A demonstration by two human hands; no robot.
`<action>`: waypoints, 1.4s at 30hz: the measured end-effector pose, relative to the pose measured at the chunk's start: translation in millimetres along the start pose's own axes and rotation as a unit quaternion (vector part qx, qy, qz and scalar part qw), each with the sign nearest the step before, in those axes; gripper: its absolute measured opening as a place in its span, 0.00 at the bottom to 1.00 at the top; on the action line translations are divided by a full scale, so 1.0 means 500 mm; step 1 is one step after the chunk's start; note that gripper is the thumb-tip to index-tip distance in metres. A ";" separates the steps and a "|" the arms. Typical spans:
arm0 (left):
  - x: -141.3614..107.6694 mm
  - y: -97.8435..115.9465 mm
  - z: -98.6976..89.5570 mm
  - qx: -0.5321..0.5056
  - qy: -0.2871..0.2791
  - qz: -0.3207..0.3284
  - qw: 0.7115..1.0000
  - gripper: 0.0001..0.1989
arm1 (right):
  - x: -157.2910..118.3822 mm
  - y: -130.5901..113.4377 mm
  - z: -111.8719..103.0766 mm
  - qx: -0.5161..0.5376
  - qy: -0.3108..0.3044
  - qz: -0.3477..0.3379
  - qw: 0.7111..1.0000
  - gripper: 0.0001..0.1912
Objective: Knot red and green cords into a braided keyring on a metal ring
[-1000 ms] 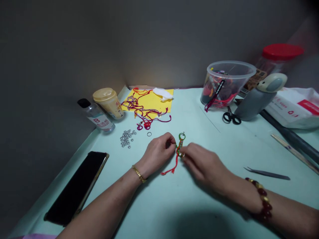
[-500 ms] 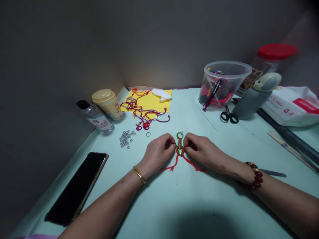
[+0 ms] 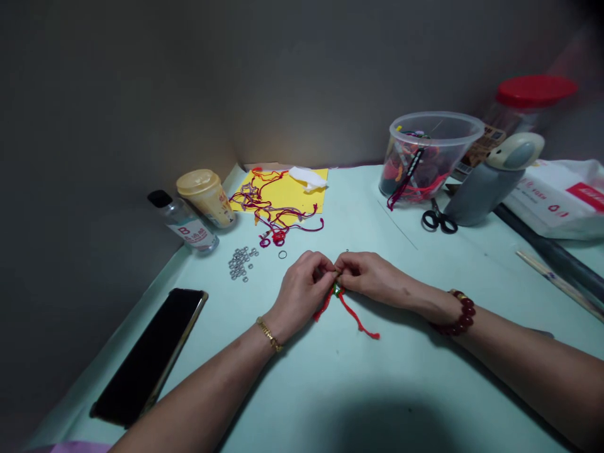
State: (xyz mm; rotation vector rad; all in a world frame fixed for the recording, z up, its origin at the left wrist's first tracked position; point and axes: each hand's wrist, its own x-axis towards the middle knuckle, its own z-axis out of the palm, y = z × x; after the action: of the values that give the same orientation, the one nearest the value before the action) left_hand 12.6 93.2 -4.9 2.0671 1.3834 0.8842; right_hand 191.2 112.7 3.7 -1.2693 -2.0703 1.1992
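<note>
My left hand (image 3: 306,282) and my right hand (image 3: 365,274) meet at the middle of the table, fingertips together. Both pinch a small knotted cord piece (image 3: 336,290) in green and red, mostly covered by my fingers. Two red cord ends hang out below it onto the table; the right-hand cord end (image 3: 353,314) stretches toward the lower right, the other lies by my left hand. To the left of my left hand are a thin metal ring (image 3: 282,255) and a heap of small silver rings (image 3: 240,263).
A phone (image 3: 151,358) lies at the left, behind it a clear bottle (image 3: 189,229) and a yellow cup (image 3: 207,198). Tangled cords rest on yellow paper (image 3: 306,200). Toward the right stand a plastic tub (image 3: 429,157), scissors (image 3: 438,221) and a grey bottle (image 3: 486,189).
My right hand has moved left over the cord piece, and its fingertips now touch those of my left hand. The piece's upper part, visible before, is now covered.
</note>
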 end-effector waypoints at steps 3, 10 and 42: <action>-0.001 0.001 -0.001 -0.010 -0.011 -0.030 0.999 0.02 | -0.001 0.000 0.001 0.015 0.004 0.002 1.000 0.03; -0.009 0.004 -0.005 -0.028 -0.023 -0.058 0.998 0.02 | 0.000 0.008 0.002 0.048 -0.008 0.003 0.999 0.01; -0.090 0.081 -0.023 0.334 -0.205 0.161 0.906 0.21 | -0.002 0.003 -0.001 0.120 -0.013 0.042 0.992 0.01</action>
State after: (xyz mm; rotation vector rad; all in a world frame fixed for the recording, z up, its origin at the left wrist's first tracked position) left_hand 16.3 37.0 20.4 2.8416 1.2229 0.0270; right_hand 192.6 112.2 2.9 -1.2420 -1.8382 1.4605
